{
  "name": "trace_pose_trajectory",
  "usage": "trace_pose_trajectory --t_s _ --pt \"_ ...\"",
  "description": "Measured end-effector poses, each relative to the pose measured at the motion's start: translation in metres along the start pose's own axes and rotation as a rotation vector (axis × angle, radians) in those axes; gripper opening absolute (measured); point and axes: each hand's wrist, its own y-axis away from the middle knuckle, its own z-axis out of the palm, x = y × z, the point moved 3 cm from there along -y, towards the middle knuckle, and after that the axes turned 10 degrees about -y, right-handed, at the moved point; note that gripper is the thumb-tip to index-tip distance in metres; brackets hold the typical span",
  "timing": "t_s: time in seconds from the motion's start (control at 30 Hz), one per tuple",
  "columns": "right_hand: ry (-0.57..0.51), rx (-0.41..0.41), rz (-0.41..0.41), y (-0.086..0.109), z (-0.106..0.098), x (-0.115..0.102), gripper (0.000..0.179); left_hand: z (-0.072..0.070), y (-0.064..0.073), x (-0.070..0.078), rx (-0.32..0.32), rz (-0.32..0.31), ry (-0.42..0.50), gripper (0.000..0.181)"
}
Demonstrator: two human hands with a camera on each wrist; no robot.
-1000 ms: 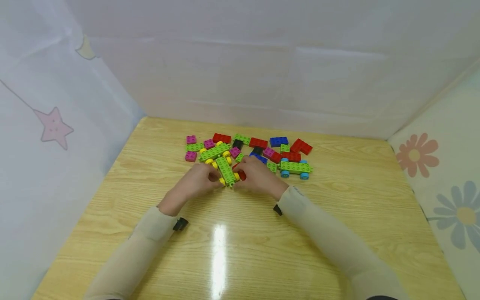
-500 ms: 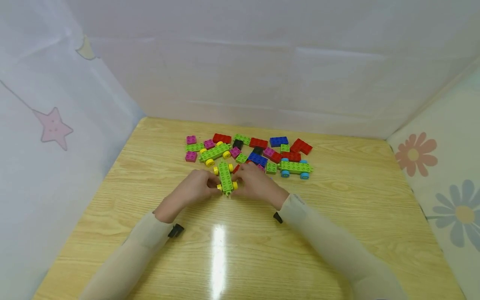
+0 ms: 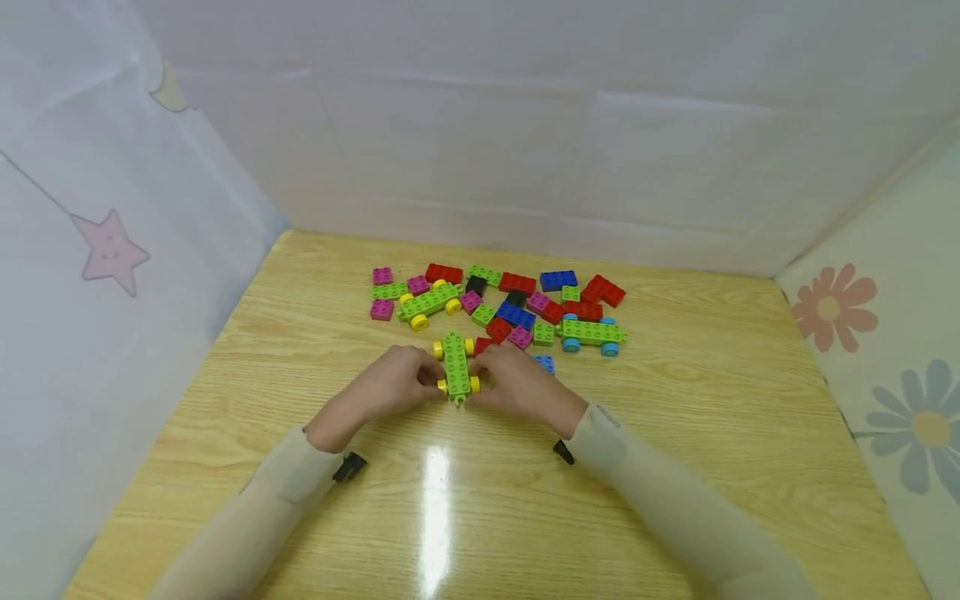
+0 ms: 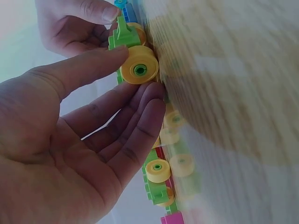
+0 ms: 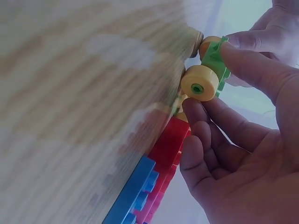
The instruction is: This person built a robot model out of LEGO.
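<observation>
A green toy car base with yellow wheels (image 3: pixel 457 367) stands lengthwise in front of me, between both hands. My left hand (image 3: pixel 396 380) pinches its near left side, the thumb by a yellow wheel (image 4: pixel 140 65) and the other fingers curled below it in the left wrist view. From the opposite side my right hand (image 3: pixel 519 382) grips it, the thumb (image 5: pixel 247 58) against the green studded body and fingertips under the wheel. Just beyond lies a second green base with yellow wheels (image 3: pixel 431 302).
Loose bricks spread along the back, among them a blue brick (image 3: pixel 516 315), a red brick (image 3: pixel 518 283) and a magenta brick (image 3: pixel 382 310). A green base with blue wheels (image 3: pixel 591 332) stands at the right. Cloth walls (image 3: pixel 480 150) border the wooden table (image 3: pixel 675 417).
Both hands have drawn the green base with yellow wheels toward me, away from the second one, and turned it from slanted to nearly straight. A light blue brick now shows beside my right hand.
</observation>
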Motion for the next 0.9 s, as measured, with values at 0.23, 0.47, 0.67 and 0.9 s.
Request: trace_pose_trajectory --t_s 0.23,0.47,0.67,0.9 --pt "-0.051 -0.019 -0.005 0.007 0.008 0.0 0.033 0.0 0.006 -0.003 -0.055 0.014 0.029 0.015" --pt "-0.065 -0.01 -0.024 0.012 0.016 -0.003 0.029 -0.002 0.012 -0.004 -0.089 0.022 0.062 0.017" --pt "-0.089 0.007 -0.042 0.016 0.018 -0.005 0.025 0.002 0.017 -0.007 -0.098 0.02 0.1 0.017" --pt "-0.16 0.017 -0.023 0.023 0.021 -0.006 0.024 0.004 0.024 -0.009 -0.112 0.014 0.151 0.02"
